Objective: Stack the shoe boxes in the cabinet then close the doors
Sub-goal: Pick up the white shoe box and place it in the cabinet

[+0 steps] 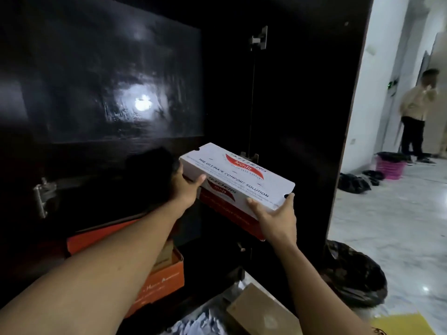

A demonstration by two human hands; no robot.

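You have the white shoe box (239,175) in the air in front of the open cabinet (225,93), tilted, with its far end nearer the dark opening. It sits above and to the right of the orange boxes (159,279) already lying low inside. It touches neither a shelf nor another box.

Your left grip (188,189) clasps the far left end, thumb over the lid edge and fingers hidden behind. Your right grip (278,218) cups the near right corner from below, with the thumb along the side and a fingertip up on the lid's end. So each grip is closed on the box, one at each end.

Judging by how easily two outstretched arms carry it, the box is probably light. The cardboard looks stiff along its edges but would likely dent in the middle of the lid or the long sides. The printed surface looks smooth, so it could slip through a loose pinch.

Keep hold of the short ends and corners, where the walls are strongest, and keep a thumb on the lid in case it is loose. Whether shoes are inside cannot be seen, so expect the weight might shift if you tip it further.

The top orange box looks partly open, so it may not give a flat seat. The door (309,105) at your right stands open, close beside the box.
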